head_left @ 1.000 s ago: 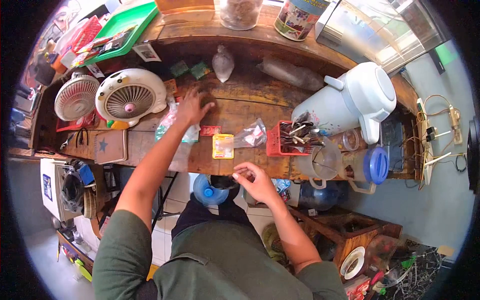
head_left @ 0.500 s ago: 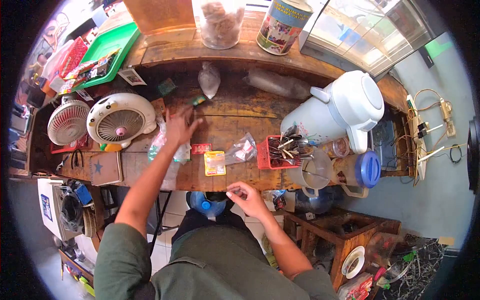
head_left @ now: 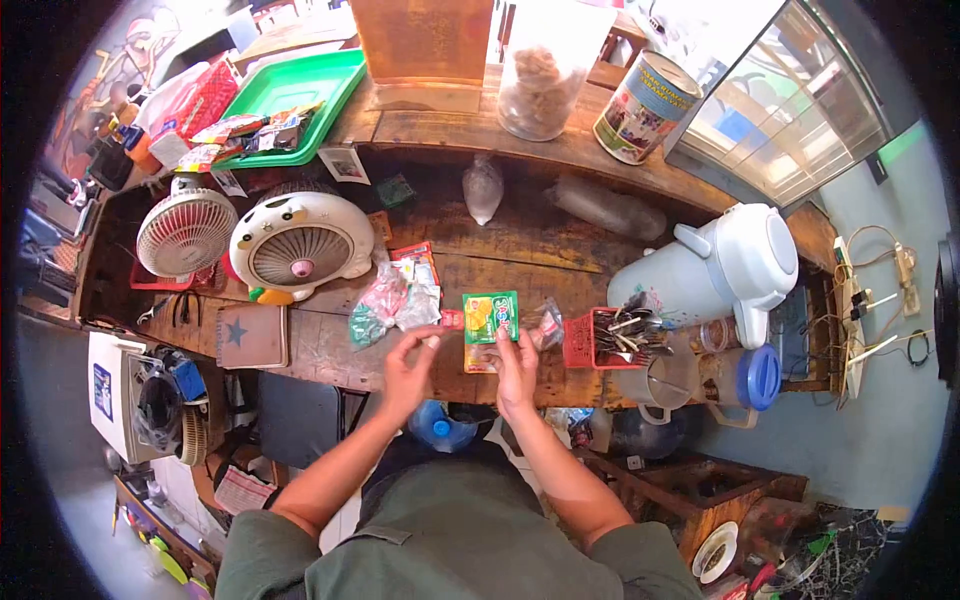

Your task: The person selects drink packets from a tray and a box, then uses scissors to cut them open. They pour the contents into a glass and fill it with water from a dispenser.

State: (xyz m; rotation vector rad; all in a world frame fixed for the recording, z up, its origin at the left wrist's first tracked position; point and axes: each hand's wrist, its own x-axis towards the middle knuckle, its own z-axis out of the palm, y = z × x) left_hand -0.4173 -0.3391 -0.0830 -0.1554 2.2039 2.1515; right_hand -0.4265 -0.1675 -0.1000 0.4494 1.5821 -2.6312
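Observation:
My right hand (head_left: 516, 375) pinches a green sachet (head_left: 490, 318) with a yellow picture on it, holding it upright over the table's front part. Left of it, my left hand (head_left: 408, 375) is raised with fingers curved and apart, and nothing shows in it. A yellow sachet (head_left: 478, 360) lies partly hidden behind the green one. A small red packet (head_left: 452, 319) peeks out beside my left fingertips. Further left lie clear plastic bags (head_left: 378, 308) and a red-and-white sachet (head_left: 418, 264). Another clear bag (head_left: 548, 322) sits just right of the green sachet.
A red basket of cutlery (head_left: 592, 340), a clear pitcher (head_left: 668, 375) and a large pale-blue thermos (head_left: 700, 265) stand at right. Two fans (head_left: 300, 245) and a brown notebook (head_left: 252, 338) are at left. A green tray (head_left: 330, 100) rests on the upper shelf (head_left: 430, 125).
My left hand has drawn back from the table's far side. The green sachet from there is now in my right hand, which has risen over the table edge. The view has shifted left.

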